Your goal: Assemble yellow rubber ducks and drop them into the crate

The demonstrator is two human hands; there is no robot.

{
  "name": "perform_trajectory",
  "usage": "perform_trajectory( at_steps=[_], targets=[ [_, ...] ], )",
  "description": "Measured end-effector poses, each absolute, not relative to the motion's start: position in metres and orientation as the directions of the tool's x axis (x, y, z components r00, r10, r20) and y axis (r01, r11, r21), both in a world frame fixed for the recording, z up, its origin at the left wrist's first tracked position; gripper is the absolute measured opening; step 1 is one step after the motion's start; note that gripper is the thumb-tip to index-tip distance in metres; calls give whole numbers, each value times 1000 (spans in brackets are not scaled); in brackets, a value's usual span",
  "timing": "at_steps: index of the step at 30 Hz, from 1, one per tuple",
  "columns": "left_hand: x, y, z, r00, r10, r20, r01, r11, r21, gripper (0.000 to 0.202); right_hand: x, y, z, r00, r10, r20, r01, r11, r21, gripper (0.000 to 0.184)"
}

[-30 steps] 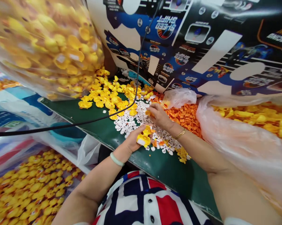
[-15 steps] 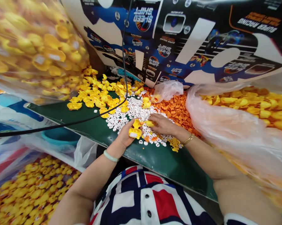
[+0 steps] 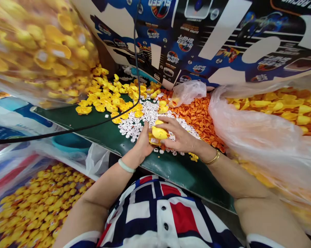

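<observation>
Above the green tabletop (image 3: 193, 181), my two hands meet over a heap of small white eye pieces (image 3: 131, 129). The fingers of my right hand (image 3: 180, 136) pinch a yellow toy duck shell (image 3: 159, 132), its rounded outside facing up. Just below it, my left hand (image 3: 143, 144) grips another yellow duck shell (image 3: 153, 140), mostly hidden by the upper one. Whether the two shells touch cannot be made out. To the right of the white pieces lies a pile of orange beak pieces (image 3: 197, 119).
Loose yellow duck parts (image 3: 103, 91) are piled at the back left, beneath a large clear bag (image 3: 49, 48) of more. A black cable (image 3: 93, 127) crosses the work area. At right sits a plastic bag (image 3: 238, 134) of yellow shells; finished-looking ducks (image 3: 41, 203) fill a container lower left.
My right hand has moved left, bringing a yellow duck shell over the one in my left hand. The open shell in the left hand is now largely covered. The view has shifted slightly.
</observation>
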State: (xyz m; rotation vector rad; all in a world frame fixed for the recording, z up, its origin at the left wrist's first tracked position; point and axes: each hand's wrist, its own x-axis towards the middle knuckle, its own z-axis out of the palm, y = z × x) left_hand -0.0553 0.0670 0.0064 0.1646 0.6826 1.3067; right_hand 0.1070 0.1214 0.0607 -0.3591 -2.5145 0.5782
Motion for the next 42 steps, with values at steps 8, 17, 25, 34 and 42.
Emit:
perform_trajectory(
  at_steps=[8, 17, 25, 34, 42],
  targets=[
    [-53, 63, 8, 110, 890, -443, -823, 331, 462, 70, 95, 118, 44, -864, 265, 429, 102, 925, -366, 51],
    [-53, 65, 3, 80, 893, -443, -835, 303, 460, 65, 97, 117, 47, -861, 283, 422, 122, 922, -367, 46],
    [-48, 63, 0, -52, 928, -368, -815, 173, 553, 56, 97, 121, 51, -895, 314, 317, 164, 892, -421, 42],
    [-55, 58, 5, 90, 945, -315, -814, 252, 524, 50, 96, 115, 47, -932, 263, 248, 155, 911, -381, 53],
    [-62, 47, -5, 50, 993, -111, -650, 117, 751, 62, 108, 117, 30, -764, 511, 393, 206, 771, -603, 56]
  ],
)
